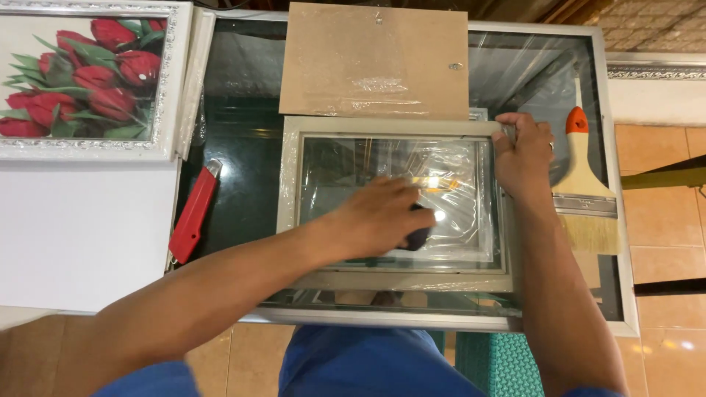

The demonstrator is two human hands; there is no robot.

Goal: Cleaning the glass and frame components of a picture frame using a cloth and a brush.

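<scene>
A pale grey picture frame (288, 184) lies face down on a glass-topped table (243, 154), with a pane of glass (346, 158) inside it. My left hand (379, 217) presses a small dark pad (418, 237) onto the pane near its middle. My right hand (523, 154) grips the frame's upper right corner, fingers over its edge. A brown backing board (375, 59) lies just beyond the frame, partly covered in clear film.
A red utility knife (194, 213) lies left of the frame. A wide paintbrush (585, 191) with an orange tip rests to the right. A white framed picture of red tulips (81, 77) and a white sheet (81, 228) sit at the left.
</scene>
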